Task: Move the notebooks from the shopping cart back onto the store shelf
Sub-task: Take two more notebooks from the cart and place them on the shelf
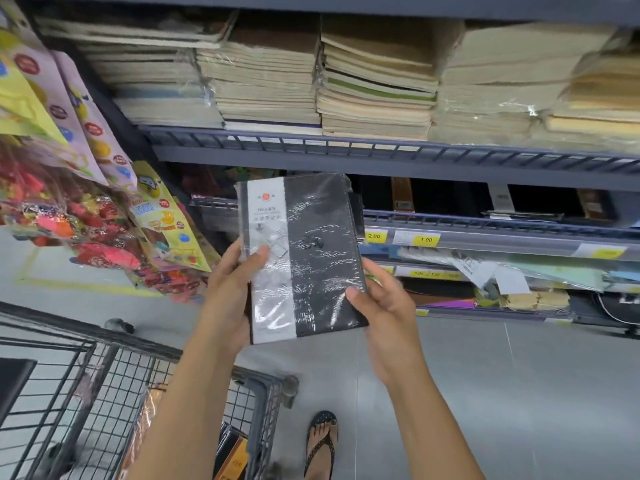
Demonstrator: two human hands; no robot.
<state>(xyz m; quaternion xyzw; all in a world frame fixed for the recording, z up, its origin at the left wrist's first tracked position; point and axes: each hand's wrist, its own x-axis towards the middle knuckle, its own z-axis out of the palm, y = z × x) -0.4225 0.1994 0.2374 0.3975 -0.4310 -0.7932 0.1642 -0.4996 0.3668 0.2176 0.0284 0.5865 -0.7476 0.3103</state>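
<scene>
Both hands, left (pixel 228 292) and right (pixel 384 306), grip a shrink-wrapped black-and-grey rectangular diary notebook (pixel 304 258) by its side edges at frame centre. Open grey floor (pixel 502 375) lies below it.

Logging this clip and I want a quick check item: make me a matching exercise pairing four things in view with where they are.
Things:
1. diary
2. cart
3. paper stacks
4. toy packs

Places:
A. on the top shelf
B. hanging at the far left
C. held between left hand and right hand
D. on the floor, lower left

Pairs: 1-C, 2-D, 3-A, 4-B
</scene>
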